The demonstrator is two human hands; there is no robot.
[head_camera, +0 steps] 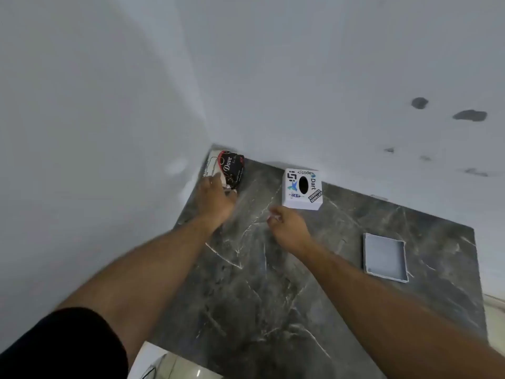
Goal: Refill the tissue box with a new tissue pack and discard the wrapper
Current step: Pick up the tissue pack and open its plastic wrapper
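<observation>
Dark marble counter [273, 296] is running away from you into a white corner. At three o'clock the box base [385, 258] is lying open and apart. Your right hand [289, 228] is hovering, fingers loosely curled, empty. Farther off, the box [302, 188] is sitting at twelve. At eleven, your left hand [216, 198] is reaching onto the pack [231, 168]; whether it is gripping, I cannot tell. Glossy wrap may be slipping, dragging off the counter's edge.

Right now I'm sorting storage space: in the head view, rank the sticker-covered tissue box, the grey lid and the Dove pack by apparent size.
1. grey lid, though it lies nearer the camera
2. tissue box
3. Dove pack, partly hidden by the left hand
</observation>
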